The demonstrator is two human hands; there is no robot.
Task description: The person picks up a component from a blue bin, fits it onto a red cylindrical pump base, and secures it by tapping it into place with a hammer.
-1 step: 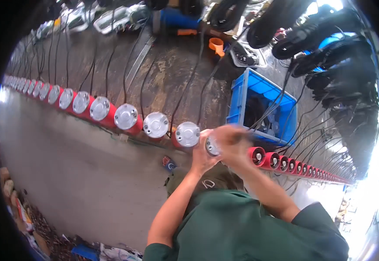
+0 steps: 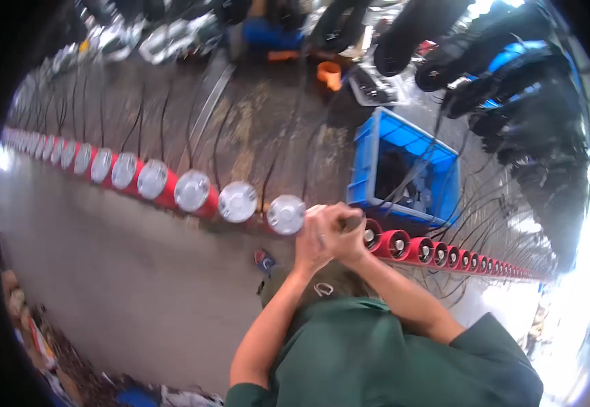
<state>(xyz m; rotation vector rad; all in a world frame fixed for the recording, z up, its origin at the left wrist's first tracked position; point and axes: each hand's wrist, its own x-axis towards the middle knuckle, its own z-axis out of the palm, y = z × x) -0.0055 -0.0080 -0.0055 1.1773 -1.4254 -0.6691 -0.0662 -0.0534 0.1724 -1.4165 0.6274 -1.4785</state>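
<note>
Head view: the left hand and right hand press together, fingers curled; whether either grip encloses anything cannot be told. Just beside them at ten o'clock stands a red cylindrical housing with a shiny, pale round cover; at three, an uncovered red cylindrical housing with a dark interior and whitish core. Both line the near edge of the dark, worn surface. Bare grey floor opens toward eight; a blue plastic crate bounds one o'clock. Hands hide the spot between housings; blur softens details.
</note>
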